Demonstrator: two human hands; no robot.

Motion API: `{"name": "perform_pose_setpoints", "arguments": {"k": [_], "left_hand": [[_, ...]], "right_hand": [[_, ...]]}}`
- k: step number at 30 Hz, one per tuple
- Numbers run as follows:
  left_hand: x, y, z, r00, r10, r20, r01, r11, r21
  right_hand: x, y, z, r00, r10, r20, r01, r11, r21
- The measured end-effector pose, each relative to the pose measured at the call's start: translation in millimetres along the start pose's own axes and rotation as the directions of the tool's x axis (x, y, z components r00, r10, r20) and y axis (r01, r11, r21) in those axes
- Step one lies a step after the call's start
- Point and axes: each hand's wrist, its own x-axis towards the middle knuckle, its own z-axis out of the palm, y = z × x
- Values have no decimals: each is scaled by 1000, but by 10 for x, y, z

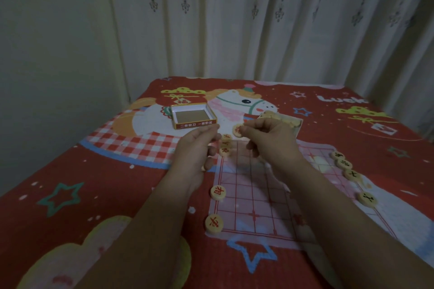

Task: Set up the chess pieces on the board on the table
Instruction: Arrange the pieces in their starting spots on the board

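Red-marked wooden piece [237,130] sits pinched in the right hand [270,135] above the board [253,195], while the left hand [197,148] hovers loosely curled, holding nothing visible.

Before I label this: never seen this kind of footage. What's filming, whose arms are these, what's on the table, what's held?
There is no machine here. One wide-angle camera worn on a person's head looks forward and down, so the two bare arms coming in from the bottom are the wearer's own.

A red cartoon cloth covers the table. On it lies a thin pink board with a red grid. Round wooden pieces sit along its edges: red-marked ones on the left, black-marked ones on the right. Further back sit an empty lid and a box with more pieces in it.

The right hand pinches a red-marked piece at its fingertips. The left hand is curled just beside it; whether it holds anything is hidden.
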Motion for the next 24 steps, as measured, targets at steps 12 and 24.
{"name": "perform_pose_setpoints", "arguments": {"k": [12, 24], "left_hand": [[13, -20, 17, 999, -32, -22, 32, 999, -4], [30, -34, 22, 999, -39, -25, 39, 999, 13]], "right_hand": [[120, -18, -677, 978, 144, -152, -173, 965, -198], [13, -11, -669, 977, 211, 2, -201, 935, -291]]}}
